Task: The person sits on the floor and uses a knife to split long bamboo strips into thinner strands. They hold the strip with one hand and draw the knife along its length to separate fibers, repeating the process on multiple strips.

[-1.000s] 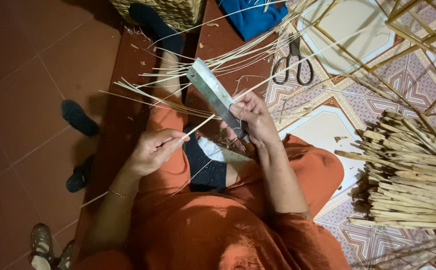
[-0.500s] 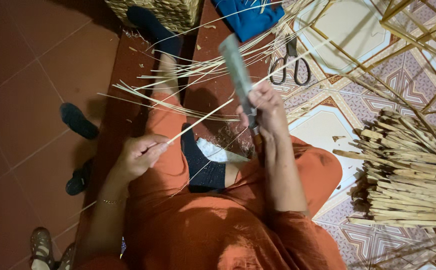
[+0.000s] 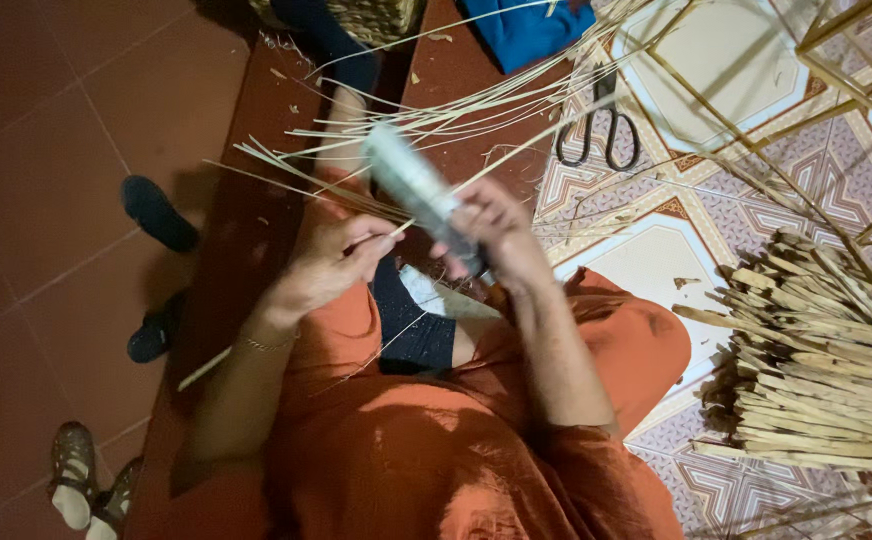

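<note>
My right hand [image 3: 491, 232] is wrapped tight around the handle of a broad knife [image 3: 418, 192], whose pale blade, blurred, angles up and to the left over my lap. My left hand [image 3: 334, 262] is nearly closed, thumb and fingers pinching a thin bamboo strip [image 3: 516, 150] just beside the blade; the strip runs from my fingertips away to the far right. Beyond my hands a loose fan of more split strips [image 3: 356, 150] lies across my knee and the dark red step. I sit in orange clothing [image 3: 406, 450] with a dark cloth [image 3: 411, 325] on my lap. On the patterned floor to the far right lie black-handled scissors [image 3: 601, 130], and at the right edge a thick bundle of bamboo slats [image 3: 821, 360]. On the left, dark slippers [image 3: 159, 212] rest on the red tiles.
</note>
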